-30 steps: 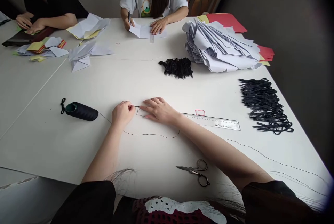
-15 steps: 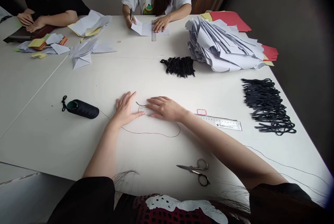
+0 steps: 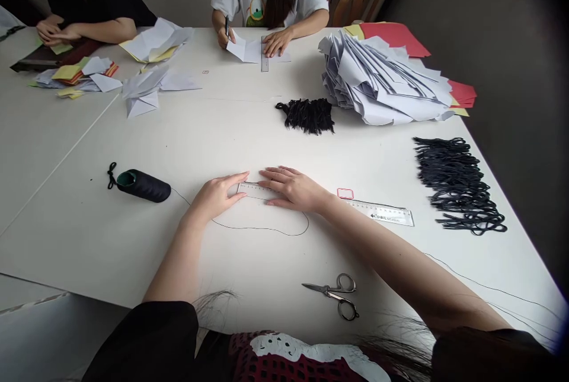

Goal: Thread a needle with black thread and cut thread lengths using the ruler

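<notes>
My left hand [image 3: 219, 194] lies flat on the white table, fingers stretched toward the left end of a clear ruler [image 3: 377, 211]. My right hand [image 3: 293, 187] rests flat on that same end of the ruler, fingers spread. A thin black thread [image 3: 267, 229] runs from a dark spool [image 3: 144, 185] at the left, loops on the table just below both hands and ends near them. Neither hand grips anything that I can see.
Scissors [image 3: 334, 295] lie near the front edge. Bundles of black cord [image 3: 457, 185] sit at the right, a smaller one [image 3: 306, 115] mid-table, beside a big pile of white paper [image 3: 382, 82]. Two other people work with paper at the far side.
A second ago my left hand pinched the thread end beside the ruler. It let go, spread out, and now lies flat with fingers reaching onto the ruler end. My right hand stayed on the ruler.
</notes>
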A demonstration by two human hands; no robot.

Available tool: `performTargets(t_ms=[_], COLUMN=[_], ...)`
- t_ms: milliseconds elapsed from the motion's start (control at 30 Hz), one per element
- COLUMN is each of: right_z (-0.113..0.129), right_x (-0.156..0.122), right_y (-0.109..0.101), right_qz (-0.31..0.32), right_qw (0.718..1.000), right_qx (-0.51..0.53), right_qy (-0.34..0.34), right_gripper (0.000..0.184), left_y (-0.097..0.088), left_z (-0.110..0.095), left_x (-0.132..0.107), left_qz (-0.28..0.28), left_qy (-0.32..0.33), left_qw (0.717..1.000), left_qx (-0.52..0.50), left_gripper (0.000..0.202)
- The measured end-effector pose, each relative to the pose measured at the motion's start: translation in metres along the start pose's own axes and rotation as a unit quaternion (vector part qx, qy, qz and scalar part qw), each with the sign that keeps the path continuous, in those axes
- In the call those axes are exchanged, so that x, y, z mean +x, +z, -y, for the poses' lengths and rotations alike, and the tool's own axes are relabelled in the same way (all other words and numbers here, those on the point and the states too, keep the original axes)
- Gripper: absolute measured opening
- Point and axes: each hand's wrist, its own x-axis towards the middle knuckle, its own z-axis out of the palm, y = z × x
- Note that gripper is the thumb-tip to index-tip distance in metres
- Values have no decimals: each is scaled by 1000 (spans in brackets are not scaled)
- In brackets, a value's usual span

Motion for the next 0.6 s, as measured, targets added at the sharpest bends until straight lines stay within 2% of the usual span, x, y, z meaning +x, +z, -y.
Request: performTargets(t_ms=[133,300,433,600], right_z=[2,2,4,10], right_x=[-2,-4,-5,9], right_y=[2,3,4,7], right_qz=[-13,-20,-14,-24], right_qw=[1000,1000,1000,995], right_qx=[-1,-3,-8,-41], right_qy=[6,9,15,85], right_gripper=[54,52,53,56], left_y=[-4,-7,-9,2], left_z=[-2,6,10,-10], left_x=[-3,-4,-3,-1], left_qz=[-28,-56,-95,-94], left_qy=[-27,-62,-49,-52], left_qw=[998,990,985,976], left_qx=[54,110,135,187], left_gripper=[43,34,26,31])
